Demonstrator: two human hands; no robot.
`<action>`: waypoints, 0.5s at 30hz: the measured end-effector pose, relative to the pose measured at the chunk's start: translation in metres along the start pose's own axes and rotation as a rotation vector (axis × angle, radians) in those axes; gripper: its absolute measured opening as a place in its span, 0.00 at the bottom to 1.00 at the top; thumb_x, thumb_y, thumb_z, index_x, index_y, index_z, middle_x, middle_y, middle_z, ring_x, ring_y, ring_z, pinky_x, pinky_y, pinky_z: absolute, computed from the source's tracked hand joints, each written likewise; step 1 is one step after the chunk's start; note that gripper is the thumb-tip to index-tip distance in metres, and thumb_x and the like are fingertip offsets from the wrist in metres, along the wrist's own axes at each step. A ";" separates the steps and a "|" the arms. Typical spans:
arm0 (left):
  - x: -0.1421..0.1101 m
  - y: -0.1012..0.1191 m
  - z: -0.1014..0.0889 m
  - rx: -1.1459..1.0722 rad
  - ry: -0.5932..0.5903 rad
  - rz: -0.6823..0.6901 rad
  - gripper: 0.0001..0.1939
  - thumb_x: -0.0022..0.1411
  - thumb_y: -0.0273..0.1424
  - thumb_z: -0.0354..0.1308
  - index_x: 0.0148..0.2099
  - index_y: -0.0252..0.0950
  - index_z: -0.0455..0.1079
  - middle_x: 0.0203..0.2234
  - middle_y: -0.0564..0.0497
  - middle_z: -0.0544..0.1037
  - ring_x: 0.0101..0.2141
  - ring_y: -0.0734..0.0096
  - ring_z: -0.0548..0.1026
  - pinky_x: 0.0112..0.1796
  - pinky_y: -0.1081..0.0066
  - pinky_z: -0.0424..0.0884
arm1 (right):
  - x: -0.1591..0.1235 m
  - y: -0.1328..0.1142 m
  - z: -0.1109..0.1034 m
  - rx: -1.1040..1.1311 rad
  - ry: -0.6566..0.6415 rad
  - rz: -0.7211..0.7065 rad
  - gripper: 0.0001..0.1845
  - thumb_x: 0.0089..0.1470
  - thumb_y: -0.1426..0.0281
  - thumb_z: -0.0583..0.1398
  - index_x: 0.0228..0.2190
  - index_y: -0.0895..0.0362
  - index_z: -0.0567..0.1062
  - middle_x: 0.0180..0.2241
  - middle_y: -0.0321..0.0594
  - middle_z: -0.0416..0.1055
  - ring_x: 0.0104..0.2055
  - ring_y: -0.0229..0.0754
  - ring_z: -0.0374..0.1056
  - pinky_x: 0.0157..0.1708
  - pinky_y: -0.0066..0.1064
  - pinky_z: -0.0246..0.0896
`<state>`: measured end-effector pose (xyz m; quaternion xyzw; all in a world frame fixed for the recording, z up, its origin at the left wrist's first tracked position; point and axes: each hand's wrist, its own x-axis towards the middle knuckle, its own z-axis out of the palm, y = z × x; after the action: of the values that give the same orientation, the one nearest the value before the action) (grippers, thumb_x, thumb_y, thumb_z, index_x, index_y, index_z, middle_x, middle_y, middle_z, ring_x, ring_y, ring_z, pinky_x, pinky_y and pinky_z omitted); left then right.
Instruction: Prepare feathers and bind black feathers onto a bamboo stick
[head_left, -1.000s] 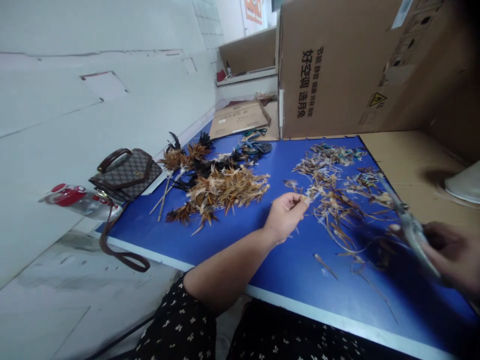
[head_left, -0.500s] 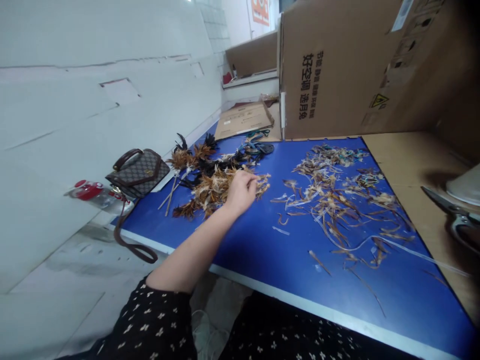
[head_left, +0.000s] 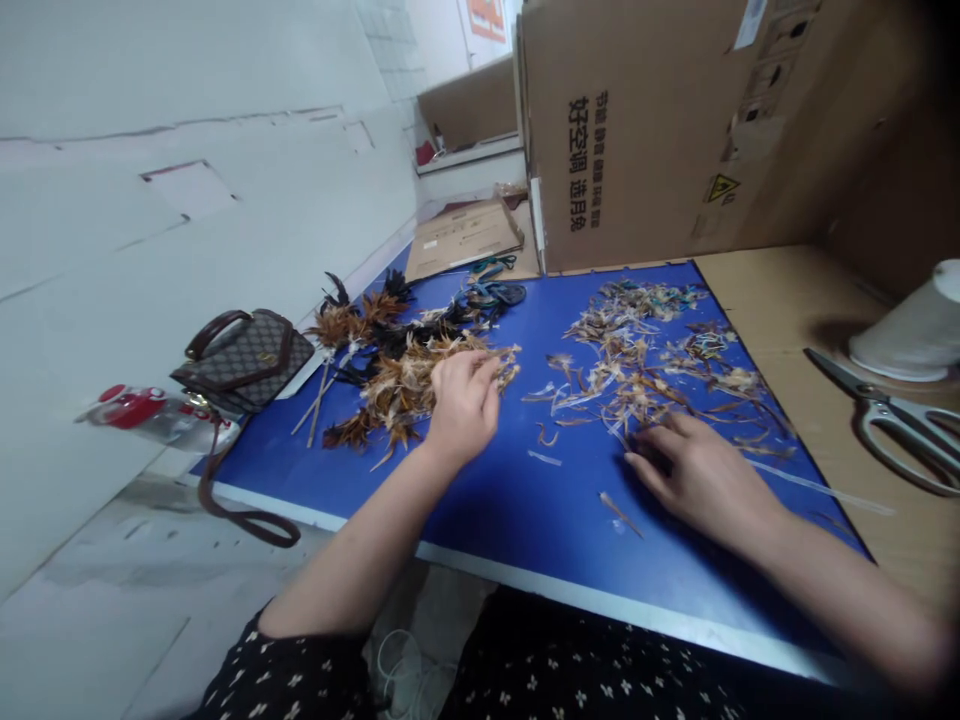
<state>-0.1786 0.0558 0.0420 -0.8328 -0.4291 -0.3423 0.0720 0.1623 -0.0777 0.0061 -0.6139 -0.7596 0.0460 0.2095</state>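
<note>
On the blue tabletop (head_left: pixel 517 510) lies a heap of brown and tan feathers (head_left: pixel 405 385). My left hand (head_left: pixel 465 405) is over the quill-end side of this heap, its fingers bent and closed on feathers there, though the fingertips are partly hidden. Over the near edge of the loose feather scraps (head_left: pixel 622 375), my right hand (head_left: pixel 694 475) is held low with thumb and fingers curved apart; I see nothing held between them. Black and brown feather bunches (head_left: pixel 367 310) lie behind the heap, with thin sticks (head_left: pixel 319 400) beside them.
A patterned handbag (head_left: pixel 259 360) and a red-capped bottle (head_left: pixel 157 415) sit at the left edge. Scissors (head_left: pixel 885 415) and a white spool (head_left: pixel 911 330) are on cardboard to the right. A large carton (head_left: pixel 645 130) stands behind; flattened cardboard (head_left: pixel 465 240) lies at the back.
My right hand has come into view from the right, over the near side of the scraps. My left hand stays at the feather heap, its fingers shifted. The camera view has swung slightly right.
</note>
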 end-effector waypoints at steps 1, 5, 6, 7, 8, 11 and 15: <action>-0.002 0.013 -0.002 -0.034 -0.005 0.050 0.20 0.76 0.27 0.56 0.64 0.39 0.78 0.62 0.33 0.80 0.65 0.46 0.76 0.68 0.42 0.64 | 0.007 -0.005 0.007 -0.051 -0.016 -0.007 0.17 0.73 0.58 0.63 0.42 0.57 0.86 0.41 0.52 0.78 0.42 0.53 0.77 0.48 0.45 0.76; -0.013 0.052 -0.004 -0.129 0.025 0.324 0.21 0.73 0.24 0.59 0.64 0.41 0.76 0.60 0.36 0.83 0.63 0.48 0.79 0.67 0.42 0.66 | 0.024 -0.011 0.018 -0.114 -0.035 -0.044 0.12 0.73 0.68 0.61 0.36 0.56 0.83 0.39 0.50 0.77 0.42 0.51 0.76 0.47 0.40 0.73; -0.016 0.058 -0.003 -0.148 0.046 0.386 0.21 0.72 0.23 0.60 0.65 0.41 0.76 0.59 0.37 0.84 0.63 0.49 0.80 0.67 0.42 0.66 | 0.024 -0.011 0.017 -0.111 -0.031 -0.054 0.13 0.73 0.70 0.60 0.36 0.56 0.82 0.38 0.49 0.77 0.41 0.50 0.75 0.46 0.39 0.72; -0.019 0.063 -0.002 -0.164 0.062 0.436 0.22 0.72 0.22 0.60 0.65 0.40 0.75 0.59 0.37 0.84 0.62 0.50 0.80 0.68 0.43 0.66 | 0.023 -0.010 0.015 -0.107 -0.024 -0.062 0.14 0.74 0.70 0.60 0.36 0.55 0.82 0.38 0.48 0.77 0.41 0.49 0.75 0.45 0.39 0.71; -0.022 0.066 0.000 -0.179 0.067 0.473 0.22 0.71 0.21 0.61 0.64 0.38 0.75 0.59 0.37 0.85 0.62 0.51 0.80 0.69 0.43 0.65 | 0.021 -0.008 0.011 -0.100 -0.012 -0.070 0.15 0.75 0.69 0.59 0.36 0.54 0.82 0.38 0.47 0.77 0.41 0.48 0.75 0.44 0.38 0.71; -0.026 0.071 0.003 -0.215 0.040 0.525 0.22 0.69 0.20 0.62 0.63 0.36 0.76 0.58 0.38 0.85 0.62 0.52 0.81 0.69 0.45 0.65 | 0.007 0.008 -0.015 -0.089 0.088 -0.072 0.17 0.77 0.65 0.57 0.38 0.53 0.83 0.40 0.47 0.77 0.39 0.48 0.76 0.42 0.38 0.70; -0.026 0.072 0.007 -0.241 0.016 0.548 0.22 0.71 0.20 0.60 0.64 0.37 0.75 0.56 0.39 0.86 0.61 0.53 0.82 0.68 0.46 0.66 | -0.021 0.071 -0.074 -0.184 0.292 0.042 0.17 0.76 0.58 0.58 0.42 0.52 0.84 0.42 0.49 0.80 0.37 0.48 0.75 0.38 0.40 0.67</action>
<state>-0.1308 -0.0030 0.0331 -0.9174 -0.1442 -0.3650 0.0657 0.2580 -0.0949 0.0448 -0.6463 -0.7092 -0.1090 0.2596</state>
